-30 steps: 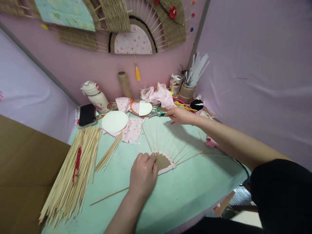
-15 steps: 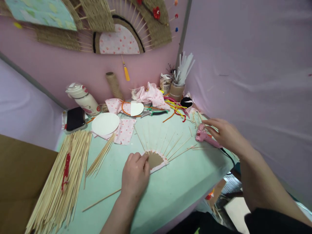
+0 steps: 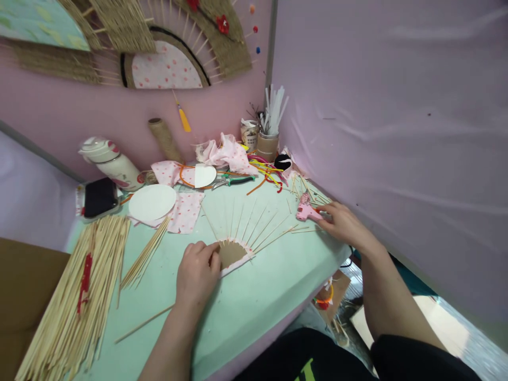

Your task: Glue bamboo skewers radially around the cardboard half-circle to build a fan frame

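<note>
A small half-round fan base of brown cardboard (image 3: 233, 255) with a pale pink-dotted edge lies on the table. Thin bamboo sticks (image 3: 254, 228) spread out from its curved rim. My left hand (image 3: 199, 272) grips the base's left end with curled fingers, covering that corner. Over at the table's right side, my right hand (image 3: 339, 221) is closed round the handle of a pink glue gun (image 3: 307, 209), whose front end points away to the left. A single stick (image 3: 143, 323) pokes out from under my left wrist.
A big pile of bamboo sticks (image 3: 67, 312) and a smaller bundle (image 3: 146, 254) lie on the left. Behind are a white oval (image 3: 153, 203), a bottle (image 3: 113, 166), pliers (image 3: 238, 181), pink cloth (image 3: 226, 154) and a holder of glue sticks (image 3: 268, 146).
My right hand has gone from hovering beside the glue gun with fingers extended to closing round its handle. The view has swung right. My left hand stays on the fan base.
</note>
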Action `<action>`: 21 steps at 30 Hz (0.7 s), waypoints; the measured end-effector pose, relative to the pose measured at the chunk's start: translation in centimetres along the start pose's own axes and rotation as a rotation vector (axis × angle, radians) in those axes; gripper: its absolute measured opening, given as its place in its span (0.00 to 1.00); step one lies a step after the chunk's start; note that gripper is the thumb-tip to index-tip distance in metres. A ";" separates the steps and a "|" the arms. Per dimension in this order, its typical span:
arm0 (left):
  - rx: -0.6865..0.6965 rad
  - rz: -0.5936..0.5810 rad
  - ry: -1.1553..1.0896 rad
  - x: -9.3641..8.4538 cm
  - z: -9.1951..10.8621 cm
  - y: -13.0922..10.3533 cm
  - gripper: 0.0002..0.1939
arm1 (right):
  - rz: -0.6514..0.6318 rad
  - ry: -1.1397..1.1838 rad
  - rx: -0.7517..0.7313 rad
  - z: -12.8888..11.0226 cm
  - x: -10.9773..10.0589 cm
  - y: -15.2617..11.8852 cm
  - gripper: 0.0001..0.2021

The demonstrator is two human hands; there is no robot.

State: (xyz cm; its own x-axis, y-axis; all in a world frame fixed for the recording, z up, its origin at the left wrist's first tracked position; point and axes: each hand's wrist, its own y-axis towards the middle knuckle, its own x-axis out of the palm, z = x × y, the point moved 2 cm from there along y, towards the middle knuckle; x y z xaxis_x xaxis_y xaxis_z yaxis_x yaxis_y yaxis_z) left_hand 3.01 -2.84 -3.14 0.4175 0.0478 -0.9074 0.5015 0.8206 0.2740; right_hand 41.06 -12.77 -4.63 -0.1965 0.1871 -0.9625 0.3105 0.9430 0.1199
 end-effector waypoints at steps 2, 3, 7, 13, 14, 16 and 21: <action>0.002 0.006 -0.002 0.1 0.0 0.0 0.18 | -0.003 -0.002 0.018 -0.2 0.1 0.2 0.20; -0.001 0.006 -0.003 0.1 -0.1 0.0 0.18 | 0.000 -0.006 0.028 -0.3 0.1 0.3 0.21; -0.025 -0.004 -0.004 0.1 0.0 -0.2 0.18 | -0.034 -0.038 -0.002 -0.9 0.1 0.9 0.19; -0.039 0.003 -0.005 0.0 0.1 -0.2 0.18 | -0.020 -0.041 -0.029 -0.8 -0.7 1.5 0.17; -0.039 0.006 -0.004 -0.1 0.2 -0.2 0.18 | 0.005 -0.040 -0.006 -0.7 -0.9 1.5 0.18; -0.040 0.010 -0.005 -0.1 0.2 -0.2 0.18 | 0.049 -0.027 0.018 -0.6 -1.5 1.2 0.20; -0.043 0.017 -0.003 -0.3 0.3 -0.2 0.17 | 0.105 0.074 -0.033 -1.9 -4.0 -0.7 0.21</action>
State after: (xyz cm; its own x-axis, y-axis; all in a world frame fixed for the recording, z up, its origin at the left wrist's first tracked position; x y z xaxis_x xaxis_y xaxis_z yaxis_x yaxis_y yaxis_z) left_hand 2.97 -3.20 -2.87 0.4275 0.0602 -0.9020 0.4611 0.8437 0.2749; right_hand 39.90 -13.65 -0.46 -0.2336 0.3038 -0.9237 0.3022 0.9256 0.2280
